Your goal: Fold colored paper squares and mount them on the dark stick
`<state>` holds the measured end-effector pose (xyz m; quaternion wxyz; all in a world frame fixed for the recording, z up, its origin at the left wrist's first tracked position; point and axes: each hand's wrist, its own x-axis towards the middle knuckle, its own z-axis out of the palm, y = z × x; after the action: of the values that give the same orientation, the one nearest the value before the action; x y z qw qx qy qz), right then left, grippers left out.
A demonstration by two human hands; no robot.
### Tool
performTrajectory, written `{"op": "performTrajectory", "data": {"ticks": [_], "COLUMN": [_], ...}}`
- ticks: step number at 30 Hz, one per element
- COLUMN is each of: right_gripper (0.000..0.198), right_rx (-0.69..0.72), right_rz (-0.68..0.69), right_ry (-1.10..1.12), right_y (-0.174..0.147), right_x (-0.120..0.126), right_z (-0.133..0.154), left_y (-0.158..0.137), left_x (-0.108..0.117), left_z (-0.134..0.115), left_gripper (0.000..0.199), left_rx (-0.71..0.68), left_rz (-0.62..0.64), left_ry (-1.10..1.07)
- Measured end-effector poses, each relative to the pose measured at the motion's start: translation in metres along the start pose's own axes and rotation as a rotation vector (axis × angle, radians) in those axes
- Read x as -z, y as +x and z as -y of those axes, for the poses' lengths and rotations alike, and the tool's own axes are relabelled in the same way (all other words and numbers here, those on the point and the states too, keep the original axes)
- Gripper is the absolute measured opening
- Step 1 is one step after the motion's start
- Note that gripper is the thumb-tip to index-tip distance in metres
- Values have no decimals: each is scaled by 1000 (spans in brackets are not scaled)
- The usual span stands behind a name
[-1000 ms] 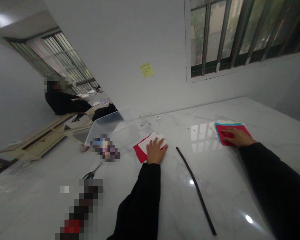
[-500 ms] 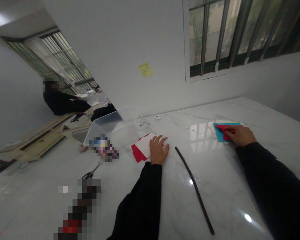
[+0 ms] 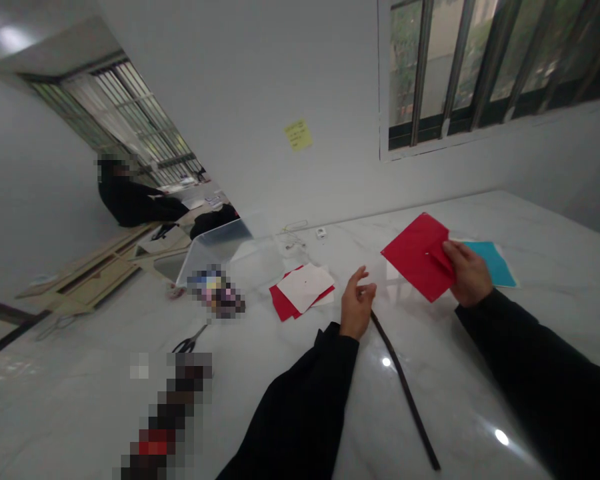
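Observation:
A red square sheet of paper (image 3: 415,257), with small holes near its corners and middle, is pinched at its right side by my right hand (image 3: 470,272) above the table. Behind that hand lies a stack of blue and pale paper (image 3: 489,260). My left hand (image 3: 357,303) hovers with fingers apart and slightly curled, holding nothing, near the upper end of a thin dark stick (image 3: 405,387). Left of it rests a pile of red and white paper squares, the white sheet (image 3: 305,287) on top with a small hole in its middle.
A clear plastic box (image 3: 215,250) stands at the back left, with a blurred-out item in front. Scissors (image 3: 190,341) and a pixelated object lie at left. A small white block (image 3: 321,233) and wires are near the wall. A person in black (image 3: 130,200) sits far off.
My right hand has lifted the red sheet off the stack, baring the blue paper. My left hand has left the white and red pile and moved right, toward the stick.

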<state>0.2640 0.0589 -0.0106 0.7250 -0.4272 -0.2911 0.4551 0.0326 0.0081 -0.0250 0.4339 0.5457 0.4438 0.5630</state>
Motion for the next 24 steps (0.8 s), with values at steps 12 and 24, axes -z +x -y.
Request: {"op": "performTrajectory", "data": {"ticks": [12,24], "right_gripper": [32,39], "right_rx": [-416,-374], "right_rz": [328,423], "right_ry": [-51,-147], "right_y": [-38,-37], "right_x": [-14,-16], "right_z": [-49,-47], "left_y": [7,12], "left_x": [7,10], "left_z": [-2,15], "left_gripper": [56,57], "left_rx": [385,248], "left_rz": [54,85], "left_ry": [-610,-344]}}
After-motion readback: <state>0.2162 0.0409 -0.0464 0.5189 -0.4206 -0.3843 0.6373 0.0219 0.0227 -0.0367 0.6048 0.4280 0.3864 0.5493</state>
